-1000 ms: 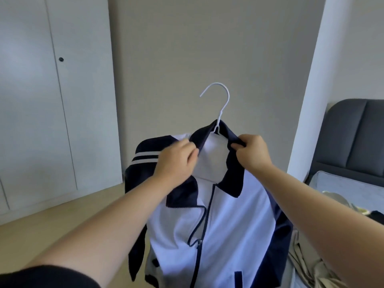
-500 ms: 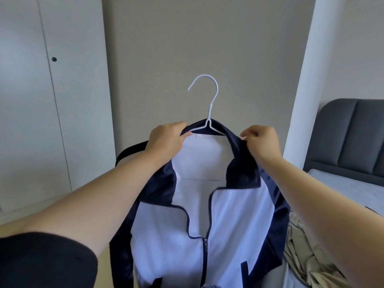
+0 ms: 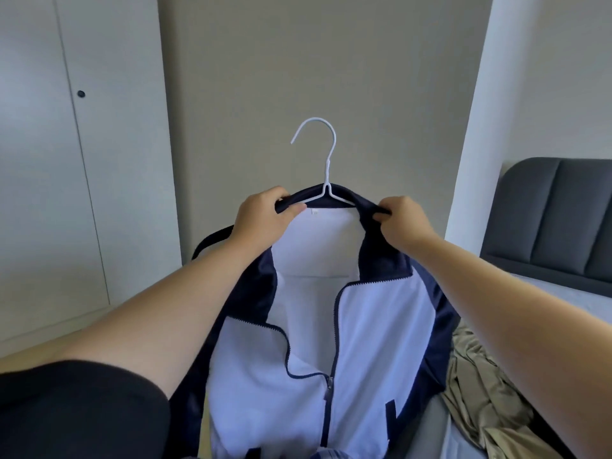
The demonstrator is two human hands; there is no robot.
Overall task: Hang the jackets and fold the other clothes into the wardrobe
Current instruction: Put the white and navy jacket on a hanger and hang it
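White wardrobe doors (image 3: pixel 49 160), closed, far left. Grey upholstered headboard (image 3: pixel 546 223) and bed (image 3: pixel 563 299), right; olive garment (image 3: pixel 490 399) crumpled on it. Navy-and-white zip jacket (image 3: pixel 331 342), held up centre, half unzipped, collar over a white wire hanger (image 3: pixel 326 173). Left hand (image 3: pixel 261 220): fingers gripping collar's left side. Right hand (image 3: pixel 404 220): fingers gripping collar's right side.

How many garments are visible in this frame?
2. The jacket is on the hanger, its collar gripped by the left hand and right hand. An olive garment lies crumpled at lower right. Others may lie out of view.
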